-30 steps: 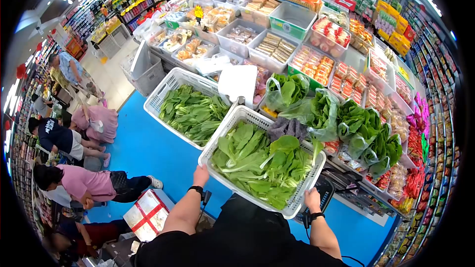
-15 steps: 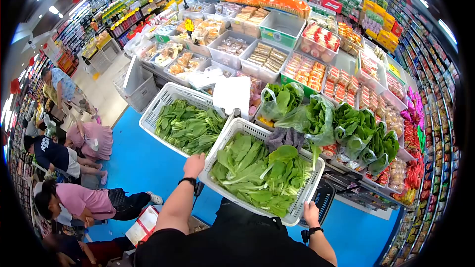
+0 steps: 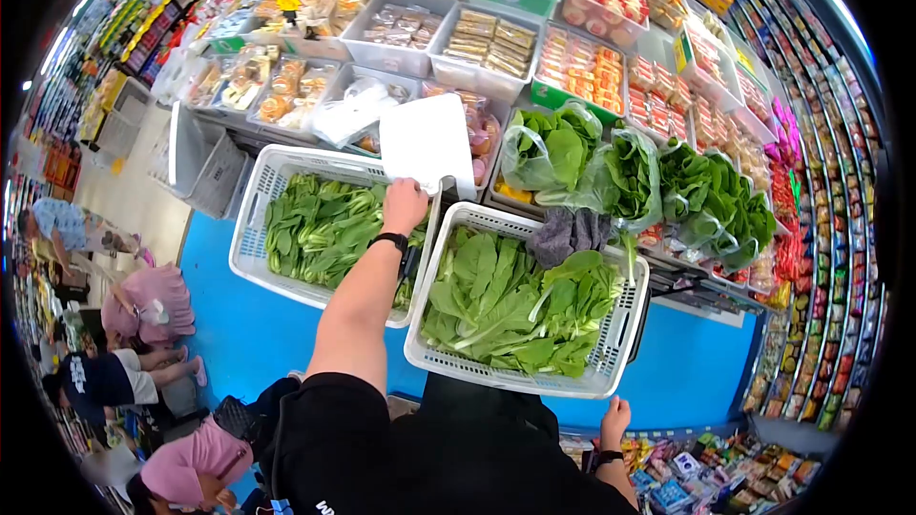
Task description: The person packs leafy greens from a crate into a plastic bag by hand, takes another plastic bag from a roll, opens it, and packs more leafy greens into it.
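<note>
My left hand [image 3: 406,207] is over the far right corner of the left white basket [image 3: 250,219], at the lower edge of a white board [image 3: 426,141]. Its fingers are curled, and what they hold, if anything, is hidden. Leafy greens with pale stems [image 3: 320,229] fill that basket. To its right, a second white basket [image 3: 534,383] holds broad-leaved greens [image 3: 506,300], with a dark grey cloth [image 3: 569,236] over its far rim. My right hand [image 3: 615,417] hangs just off this basket's near right corner, fingers curled, with nothing visible in it.
Bagged leafy vegetables [image 3: 630,176] stand behind the right basket. Bins of packaged snacks [image 3: 487,38] cover the display beyond. Several people, one in a pink shirt [image 3: 196,465], are at the left. Stocked shelves [image 3: 821,257] line the right side, above blue floor [image 3: 697,362].
My left hand has left the right basket's left corner and reached forward to the white board's edge. My right hand has let go of the right basket's rim. The view has tilted down.
</note>
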Available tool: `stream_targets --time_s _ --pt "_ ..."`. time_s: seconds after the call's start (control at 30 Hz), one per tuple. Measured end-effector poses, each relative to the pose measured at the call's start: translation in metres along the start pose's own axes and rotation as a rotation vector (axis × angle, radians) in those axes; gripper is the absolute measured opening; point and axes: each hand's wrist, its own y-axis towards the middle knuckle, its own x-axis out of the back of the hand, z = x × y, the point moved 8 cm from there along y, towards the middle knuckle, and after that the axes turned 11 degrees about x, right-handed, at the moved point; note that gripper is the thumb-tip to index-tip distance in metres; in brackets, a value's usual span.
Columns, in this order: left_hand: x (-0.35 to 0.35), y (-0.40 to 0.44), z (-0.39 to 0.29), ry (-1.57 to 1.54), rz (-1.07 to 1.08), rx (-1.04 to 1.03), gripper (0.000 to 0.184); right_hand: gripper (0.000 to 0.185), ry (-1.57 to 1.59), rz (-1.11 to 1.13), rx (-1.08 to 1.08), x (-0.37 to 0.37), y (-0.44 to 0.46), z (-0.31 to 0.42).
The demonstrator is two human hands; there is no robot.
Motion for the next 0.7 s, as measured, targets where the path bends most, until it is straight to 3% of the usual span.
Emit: stream_targets --time_s 0.13,0.2,0.3,0.4,0.47,0.5,0.57,0.7 --pt "-0.001 0.036 -0.022 0.054 -0.159 -0.003 0.037 0.036 -0.057 0.023 -0.006 0.008 -0.043 -0.011" --pt "-0.011 0.055 -0.024 0.133 -0.040 0.090 0.057 0.033 -0.011 0.056 0.004 0.000 -0.052 -0.011" --pt "-0.022 0.067 -0.024 0.204 -0.069 0.122 0.059 0.031 -0.030 -0.027 0.012 -0.004 -0.056 -0.005" --pt "-0.022 0.076 -0.033 0.300 -0.044 0.101 0.047 0.029 -0.066 -0.035 0.054 -0.002 -0.053 -0.021" --pt "-0.024 0.076 -0.040 0.368 0.101 0.082 0.032 0.028 -0.042 -0.066 0.070 -0.006 -0.052 -0.023" --pt "-0.022 0.076 -0.043 0.391 0.032 0.032 0.022 0.028 -0.018 -0.043 0.014 -0.009 -0.049 -0.025" --pt "-0.025 0.081 -0.040 0.382 0.030 0.028 0.020 0.028 0.009 -0.012 -0.032 -0.016 -0.041 -0.021" --pt "-0.018 0.084 -0.040 0.173 -0.031 0.058 0.016 0.025 -0.058 -0.018 0.118 -0.017 -0.025 0.025"
